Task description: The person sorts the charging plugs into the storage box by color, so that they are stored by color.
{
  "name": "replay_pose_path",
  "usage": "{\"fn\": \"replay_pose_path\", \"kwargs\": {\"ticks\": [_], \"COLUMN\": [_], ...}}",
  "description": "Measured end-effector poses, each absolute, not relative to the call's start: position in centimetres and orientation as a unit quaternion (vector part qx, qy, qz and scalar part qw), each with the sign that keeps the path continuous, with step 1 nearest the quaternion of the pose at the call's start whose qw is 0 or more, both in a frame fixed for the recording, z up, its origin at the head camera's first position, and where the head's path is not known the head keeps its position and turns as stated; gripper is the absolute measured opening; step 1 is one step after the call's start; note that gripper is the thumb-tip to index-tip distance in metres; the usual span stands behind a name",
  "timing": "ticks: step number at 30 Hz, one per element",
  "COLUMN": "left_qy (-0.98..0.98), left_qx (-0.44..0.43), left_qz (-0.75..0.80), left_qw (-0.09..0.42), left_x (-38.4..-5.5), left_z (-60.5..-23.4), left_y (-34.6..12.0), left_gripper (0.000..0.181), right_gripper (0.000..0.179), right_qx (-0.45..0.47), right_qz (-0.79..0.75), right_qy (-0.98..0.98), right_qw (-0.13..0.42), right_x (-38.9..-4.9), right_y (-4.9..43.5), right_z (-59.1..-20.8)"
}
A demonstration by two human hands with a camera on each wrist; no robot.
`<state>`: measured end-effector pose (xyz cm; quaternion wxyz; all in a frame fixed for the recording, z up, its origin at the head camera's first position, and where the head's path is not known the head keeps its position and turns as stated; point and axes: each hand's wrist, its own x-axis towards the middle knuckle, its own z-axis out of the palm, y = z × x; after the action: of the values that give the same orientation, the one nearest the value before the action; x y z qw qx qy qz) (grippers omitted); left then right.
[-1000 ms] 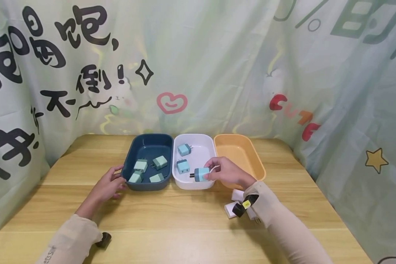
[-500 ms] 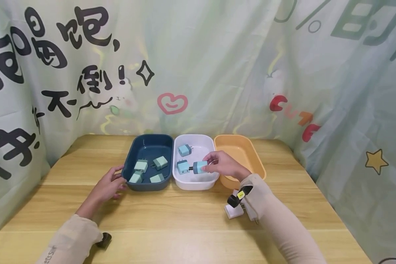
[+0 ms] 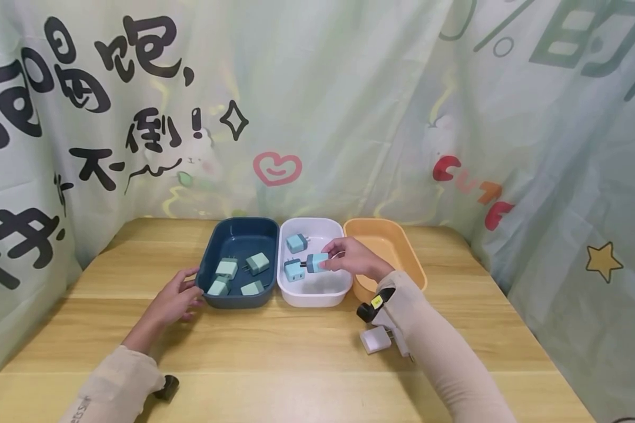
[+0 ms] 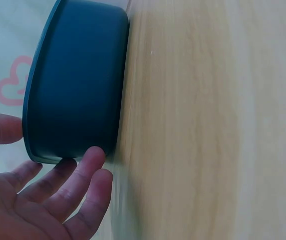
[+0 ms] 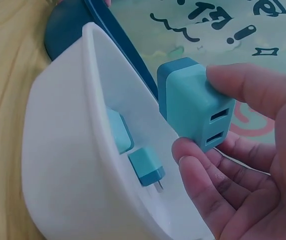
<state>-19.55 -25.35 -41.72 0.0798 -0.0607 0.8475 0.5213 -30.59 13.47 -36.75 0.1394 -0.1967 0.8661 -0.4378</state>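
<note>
A light-blue USB wall charger with a darker prong end is pinched between the thumb and fingers of my right hand. It is over the white bin, prongs pointing left; the right wrist view shows two USB slots facing my palm. Two similar blue chargers lie on the white bin's floor. My left hand touches the near-left corner of the dark blue bin with extended fingers, its thumb at the rim in the left wrist view. Several pale green chargers lie in that bin.
An orange bin adjoins the white one on the right, partly behind my right hand. White chargers lie on the wooden table beneath my right forearm, partly covered by it. A printed curtain hangs behind the table.
My right hand has moved slightly away from me and to the left over the white bin, carrying the blue charger. My left hand has stayed at the dark blue bin.
</note>
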Motion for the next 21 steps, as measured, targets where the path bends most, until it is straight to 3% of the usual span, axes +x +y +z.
{"fn": "replay_pose_path", "kwargs": {"ticks": [21], "left_qy": [0.847], "left_qx": [-0.066], "left_qz": [0.521], "left_qw": [0.077], "left_x": [-19.6], "left_z": [-42.0], "left_y": [-25.4], "left_gripper": [0.063], "right_gripper": [0.034], "right_qx": [-0.173], "right_qz": [-0.452], "right_qy": [0.861], "right_qw": [0.155], "right_x": [-34.3], "right_y": [12.2], "right_z": [-37.7]}}
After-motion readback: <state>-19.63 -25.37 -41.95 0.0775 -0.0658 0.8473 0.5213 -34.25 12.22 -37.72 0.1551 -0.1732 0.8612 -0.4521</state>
